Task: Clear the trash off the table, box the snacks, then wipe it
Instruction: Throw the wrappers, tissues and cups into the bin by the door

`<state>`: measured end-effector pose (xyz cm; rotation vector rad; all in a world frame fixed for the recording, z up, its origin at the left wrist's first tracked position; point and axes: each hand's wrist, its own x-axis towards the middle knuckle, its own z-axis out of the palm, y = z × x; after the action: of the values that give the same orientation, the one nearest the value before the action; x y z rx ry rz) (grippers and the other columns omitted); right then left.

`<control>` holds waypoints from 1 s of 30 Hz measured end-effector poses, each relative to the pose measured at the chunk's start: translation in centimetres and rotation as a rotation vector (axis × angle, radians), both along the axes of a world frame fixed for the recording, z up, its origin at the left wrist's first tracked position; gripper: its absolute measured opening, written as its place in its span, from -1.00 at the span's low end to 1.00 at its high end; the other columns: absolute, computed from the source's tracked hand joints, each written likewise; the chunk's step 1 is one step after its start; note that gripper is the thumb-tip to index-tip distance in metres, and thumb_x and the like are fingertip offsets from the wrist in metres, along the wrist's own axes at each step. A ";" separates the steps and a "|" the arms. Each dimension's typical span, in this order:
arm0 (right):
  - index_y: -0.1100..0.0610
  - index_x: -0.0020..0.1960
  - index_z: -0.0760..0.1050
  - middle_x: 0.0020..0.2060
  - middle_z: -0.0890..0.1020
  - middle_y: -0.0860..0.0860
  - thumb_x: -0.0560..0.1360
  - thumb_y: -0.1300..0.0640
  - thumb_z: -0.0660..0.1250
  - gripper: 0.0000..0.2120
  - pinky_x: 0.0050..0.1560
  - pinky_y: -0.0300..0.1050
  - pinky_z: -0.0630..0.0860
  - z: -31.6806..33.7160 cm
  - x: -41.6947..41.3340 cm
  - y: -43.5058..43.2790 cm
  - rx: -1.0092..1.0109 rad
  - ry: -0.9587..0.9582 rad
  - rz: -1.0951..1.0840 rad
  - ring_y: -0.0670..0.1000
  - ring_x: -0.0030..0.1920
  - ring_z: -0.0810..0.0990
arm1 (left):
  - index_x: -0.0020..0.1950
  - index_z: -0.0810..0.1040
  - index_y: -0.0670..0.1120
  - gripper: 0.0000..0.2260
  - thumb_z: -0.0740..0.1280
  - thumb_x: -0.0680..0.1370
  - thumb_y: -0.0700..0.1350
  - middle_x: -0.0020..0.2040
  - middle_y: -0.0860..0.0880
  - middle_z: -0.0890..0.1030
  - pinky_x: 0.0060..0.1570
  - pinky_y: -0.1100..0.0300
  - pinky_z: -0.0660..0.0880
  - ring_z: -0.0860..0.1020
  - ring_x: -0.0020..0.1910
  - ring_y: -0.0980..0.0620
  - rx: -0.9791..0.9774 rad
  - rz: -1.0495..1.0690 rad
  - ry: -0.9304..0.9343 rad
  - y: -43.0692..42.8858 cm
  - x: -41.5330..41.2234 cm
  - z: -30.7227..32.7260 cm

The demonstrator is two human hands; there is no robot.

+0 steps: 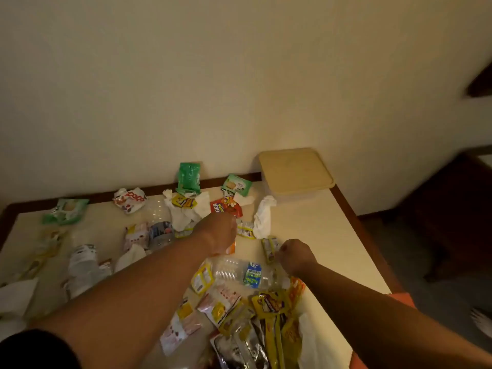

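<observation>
Right hand (295, 255), fingers curled, pinches the yellow wrapper (269, 249) just left of it, long axis running up-frame; left hand (221, 231), centre frame, reaches nearer the red packet (226, 207); its grip cannot be told.

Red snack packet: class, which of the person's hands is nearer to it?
Left. The left hand is right up against the red snack packet; the right hand is off to its right, closer to the person.

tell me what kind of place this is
Likely a room in a home, though I can't be sure: a cream table with dark wood edging stands against a plain wall, strewn with snack wrappers, crumpled tissues and a plastic bottle, and a lidded storage box sits at its far corner.
</observation>
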<state>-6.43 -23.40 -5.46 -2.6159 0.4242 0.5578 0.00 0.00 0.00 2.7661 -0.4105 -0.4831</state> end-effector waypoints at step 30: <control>0.00 -0.20 0.71 -0.30 0.72 0.01 0.33 0.05 0.43 -0.90 -0.09 0.12 0.68 -1.6 4.9 -10.1 0.374 -0.094 -0.272 0.09 -0.22 0.70 | -0.19 0.39 0.11 -0.81 0.41 0.42 0.02 -0.10 0.09 0.55 -0.22 0.15 0.35 0.52 -0.10 0.01 0.072 -0.032 0.059 -4.9 7.9 1.7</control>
<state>-1.53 -33.47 -7.06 -2.1724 0.5734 0.3789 7.85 -4.92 1.66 2.8099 -0.4325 -0.5967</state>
